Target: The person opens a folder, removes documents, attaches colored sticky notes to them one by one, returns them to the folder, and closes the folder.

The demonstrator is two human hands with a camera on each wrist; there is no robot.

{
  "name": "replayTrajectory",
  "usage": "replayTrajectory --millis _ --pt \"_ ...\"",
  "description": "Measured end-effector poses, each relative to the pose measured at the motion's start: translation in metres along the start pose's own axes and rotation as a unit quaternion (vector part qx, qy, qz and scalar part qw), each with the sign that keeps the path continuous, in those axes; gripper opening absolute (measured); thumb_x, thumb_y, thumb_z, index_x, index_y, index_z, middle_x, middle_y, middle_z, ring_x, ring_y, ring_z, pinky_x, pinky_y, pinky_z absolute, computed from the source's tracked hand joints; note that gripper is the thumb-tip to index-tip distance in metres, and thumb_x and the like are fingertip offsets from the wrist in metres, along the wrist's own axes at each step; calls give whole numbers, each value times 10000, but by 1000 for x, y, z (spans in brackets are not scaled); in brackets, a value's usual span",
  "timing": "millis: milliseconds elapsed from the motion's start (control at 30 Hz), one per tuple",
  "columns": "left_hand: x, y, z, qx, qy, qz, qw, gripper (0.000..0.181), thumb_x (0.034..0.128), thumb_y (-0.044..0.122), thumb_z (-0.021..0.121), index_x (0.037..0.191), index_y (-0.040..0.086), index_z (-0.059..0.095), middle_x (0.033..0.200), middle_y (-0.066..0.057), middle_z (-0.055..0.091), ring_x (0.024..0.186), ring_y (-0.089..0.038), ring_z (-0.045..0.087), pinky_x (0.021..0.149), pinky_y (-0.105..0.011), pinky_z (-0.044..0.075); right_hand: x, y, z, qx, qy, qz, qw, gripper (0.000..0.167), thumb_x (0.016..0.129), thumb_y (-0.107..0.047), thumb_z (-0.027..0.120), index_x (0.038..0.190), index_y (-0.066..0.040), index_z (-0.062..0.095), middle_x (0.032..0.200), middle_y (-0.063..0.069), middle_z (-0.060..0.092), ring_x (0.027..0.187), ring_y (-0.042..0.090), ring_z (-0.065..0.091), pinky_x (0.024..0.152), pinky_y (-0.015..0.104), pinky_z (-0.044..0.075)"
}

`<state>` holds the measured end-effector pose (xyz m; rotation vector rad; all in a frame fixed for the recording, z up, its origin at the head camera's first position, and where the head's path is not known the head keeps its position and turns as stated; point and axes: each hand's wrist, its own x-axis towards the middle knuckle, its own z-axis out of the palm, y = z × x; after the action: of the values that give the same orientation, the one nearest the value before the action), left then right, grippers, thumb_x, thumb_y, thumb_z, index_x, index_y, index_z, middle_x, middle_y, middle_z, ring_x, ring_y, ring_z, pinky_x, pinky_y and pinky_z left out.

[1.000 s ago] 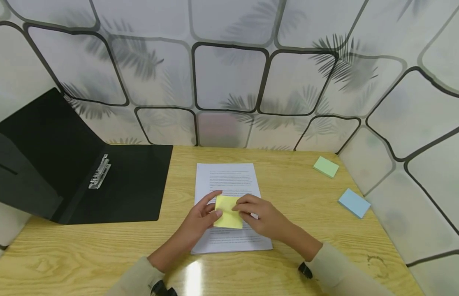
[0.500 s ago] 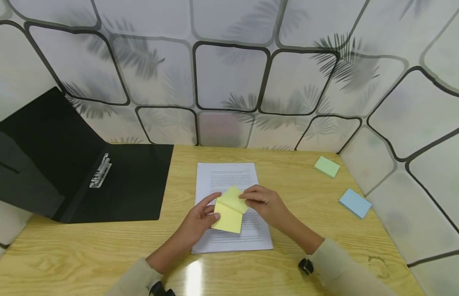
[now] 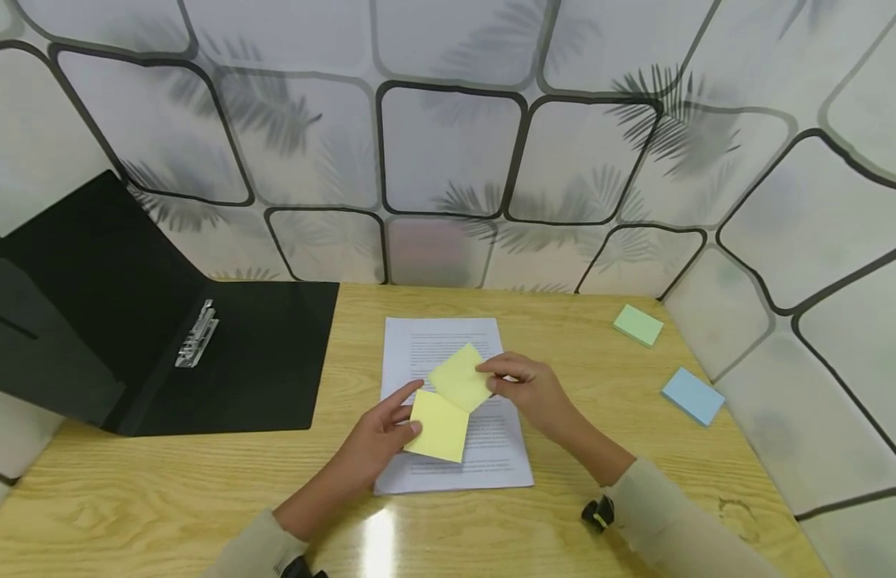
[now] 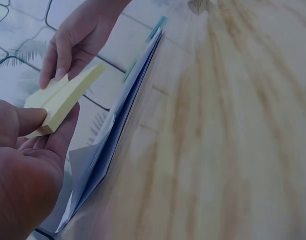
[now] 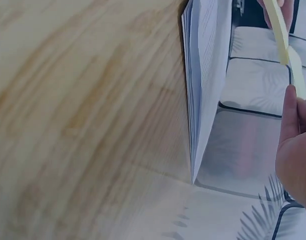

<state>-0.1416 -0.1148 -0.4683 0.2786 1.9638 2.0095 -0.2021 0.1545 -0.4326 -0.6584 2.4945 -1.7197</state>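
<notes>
My left hand (image 3: 372, 441) grips a yellow sticky note pad (image 3: 441, 427) by its left edge, thumb on top. In the left wrist view the pad (image 4: 68, 102) shows its thickness. A single yellow sticky note (image 3: 461, 377) is pinched at its right corner by my right hand (image 3: 531, 393). The note lies tilted just above the pad's upper edge; whether the two still touch is hard to tell. Beneath both hands is a stack of printed paper (image 3: 491, 449), partly covered by them. The right wrist view catches my right hand (image 5: 296, 145) on the note (image 5: 296, 70).
An open black folder (image 3: 267, 361) with a metal clip (image 3: 197, 335) stands at the left, its cover raised. Green sticky notes (image 3: 638, 325) and blue sticky notes (image 3: 693, 396) lie at the right of the wooden table (image 3: 564, 337). A patterned wall (image 3: 448, 152) rises behind.
The right hand has lifted the top yellow note off the pad's face and drawn it up and right. The left hand has shifted slightly down and left with the pad.
</notes>
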Motion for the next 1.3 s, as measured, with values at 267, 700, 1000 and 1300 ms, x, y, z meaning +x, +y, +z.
replayTrajectory --millis 267,700,1000,1300 --pt "-26 8 -27 622 459 -384 9963 624 1019 121 597 1583 212 347 1434 -201 545 1097 -178 622 791 -229 512 5 6 -11 91 771 828 9935 239 980 -171 677 1203 -114 742 1185 70 673 973 153 604 842 264 564" --pt "-96 10 -93 1861 1335 -1242 9655 644 1017 150 609 1591 142 317 1407 -200 570 1257 -259 578 885 -200 529 -3 9 -19 -275 844 856 9924 254 982 -215 681 1214 -127 736 1212 54 672 1038 172 551 820 164 526" --pt "-115 5 -123 2413 1363 -1580 9478 699 1020 209 610 1590 18 254 1405 -258 561 1221 -226 593 818 -141 509 -6 9 -19 -334 780 882 9925 256 991 -203 666 1228 -127 726 1240 46 664 1069 183 541 822 172 526" --pt "-115 3 -125 2849 1454 -1438 9365 718 988 230 666 1540 -67 317 1412 -283 548 1222 -334 604 879 -261 560 -10 12 -20 -301 744 940 9923 272 994 -203 663 1249 -125 715 1273 51 650 1131 203 532 848 154 515"
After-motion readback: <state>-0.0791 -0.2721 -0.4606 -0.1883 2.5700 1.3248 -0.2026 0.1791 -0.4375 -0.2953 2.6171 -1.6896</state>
